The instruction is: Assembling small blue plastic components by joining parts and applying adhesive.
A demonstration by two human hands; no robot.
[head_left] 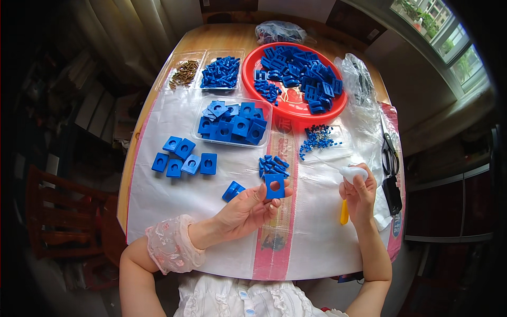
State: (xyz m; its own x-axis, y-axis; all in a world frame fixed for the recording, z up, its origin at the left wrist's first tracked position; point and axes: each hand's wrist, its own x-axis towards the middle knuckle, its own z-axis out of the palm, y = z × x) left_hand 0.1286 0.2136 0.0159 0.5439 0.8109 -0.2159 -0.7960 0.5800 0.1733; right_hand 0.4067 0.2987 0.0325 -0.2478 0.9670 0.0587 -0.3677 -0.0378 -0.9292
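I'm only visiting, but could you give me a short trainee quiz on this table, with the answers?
1. True or false: the left fingers hold a blue plate with a round hole.
2. What colour is the round basin that holds many blue parts?
3. The right fingers hold: (a) black scissors; (b) a white object; (c) brass-coloured screws.

Key: 1 true; 2 red; 3 b.
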